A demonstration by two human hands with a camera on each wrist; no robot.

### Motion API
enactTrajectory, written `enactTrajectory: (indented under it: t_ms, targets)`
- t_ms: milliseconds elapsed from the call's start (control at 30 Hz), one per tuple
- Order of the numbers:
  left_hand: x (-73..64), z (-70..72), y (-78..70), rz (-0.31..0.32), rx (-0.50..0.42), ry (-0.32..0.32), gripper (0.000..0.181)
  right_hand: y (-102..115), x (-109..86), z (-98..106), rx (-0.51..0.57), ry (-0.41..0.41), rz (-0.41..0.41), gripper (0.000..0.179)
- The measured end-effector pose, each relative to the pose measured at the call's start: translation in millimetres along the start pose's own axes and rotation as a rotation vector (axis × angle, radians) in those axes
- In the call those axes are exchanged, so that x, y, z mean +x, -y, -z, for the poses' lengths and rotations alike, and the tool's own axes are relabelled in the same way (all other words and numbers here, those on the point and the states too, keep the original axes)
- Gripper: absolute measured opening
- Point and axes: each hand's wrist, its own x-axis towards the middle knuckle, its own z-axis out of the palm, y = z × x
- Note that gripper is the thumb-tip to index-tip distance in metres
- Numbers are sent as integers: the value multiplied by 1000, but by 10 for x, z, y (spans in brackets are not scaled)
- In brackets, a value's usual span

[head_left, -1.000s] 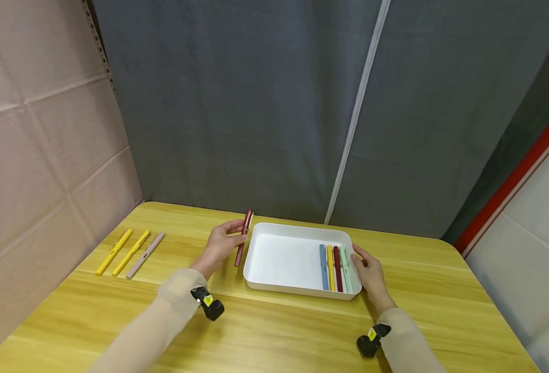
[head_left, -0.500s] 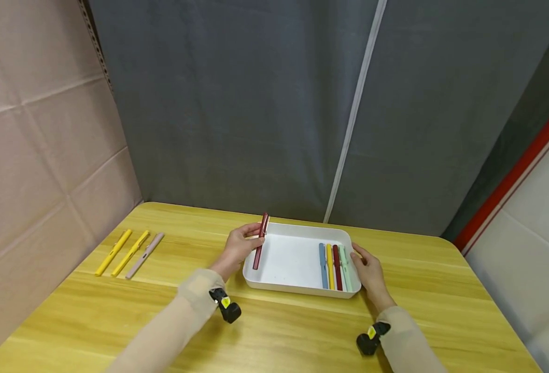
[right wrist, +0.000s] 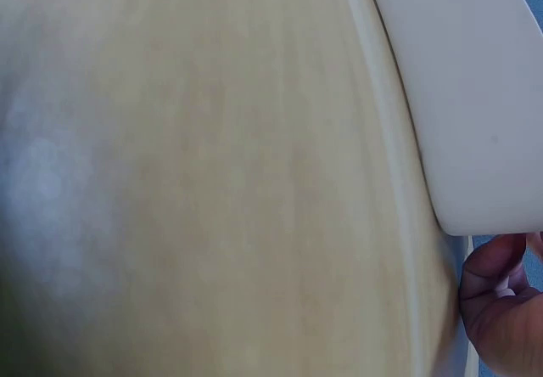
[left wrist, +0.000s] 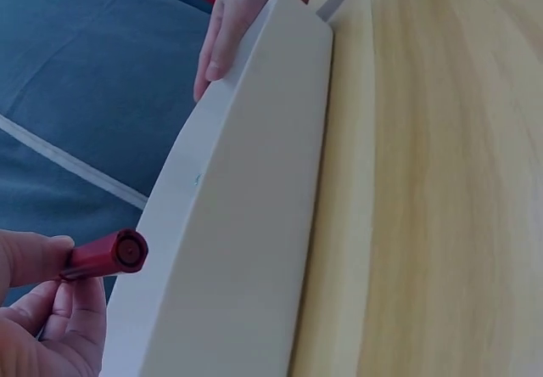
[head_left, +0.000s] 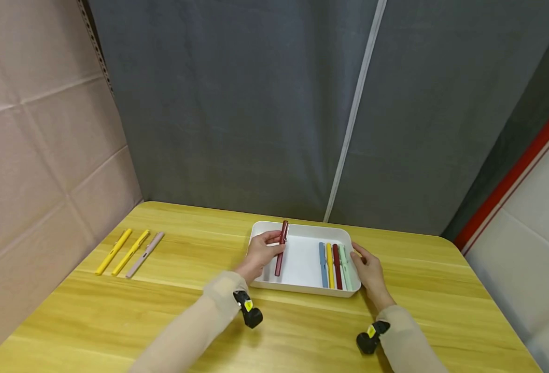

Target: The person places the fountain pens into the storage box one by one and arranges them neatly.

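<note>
In the head view my left hand (head_left: 261,254) pinches a dark red pen (head_left: 281,249) between thumb and fingers. The pen is held at a slant over the left part of a white tray (head_left: 297,290). Its round end faces the camera in the left wrist view, with the thumb (left wrist: 34,256) along one side. My right hand (head_left: 369,272) grips the tray's right edge. Inside the tray, near that edge, a blue pen (head_left: 323,264), a yellow pen (head_left: 331,267), another dark red pen (head_left: 337,267) and a mint green pen (head_left: 345,267) lie side by side.
To the left on the wooden table (head_left: 302,331), two yellow pens (head_left: 114,252) (head_left: 131,253) and a greyish-lilac pen (head_left: 145,255) lie in a slanted row. A dark grey curtain (head_left: 237,114) hangs behind the table, and a pale wall covering (head_left: 45,155) rises on the left.
My left hand has carried the dark red pen rightward, from beside the tray's left edge to over its left part. The right hand has stayed at the tray's right edge.
</note>
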Motion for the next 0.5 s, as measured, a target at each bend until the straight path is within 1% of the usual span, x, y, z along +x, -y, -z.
enactTrajectory:
  t_ms: [100, 333, 500]
  targets:
    - [1, -77, 40, 8, -3, 8, 37, 2, 1, -1, 1, 0, -2, 44]
    - [3, -239, 111, -3, -12, 24, 37, 1, 2, 0, -8, 4, 0, 45]
    - [-6, -336, 134, 24, -6, 22, 36, -5, 3, 3, -6, 5, -2, 45]
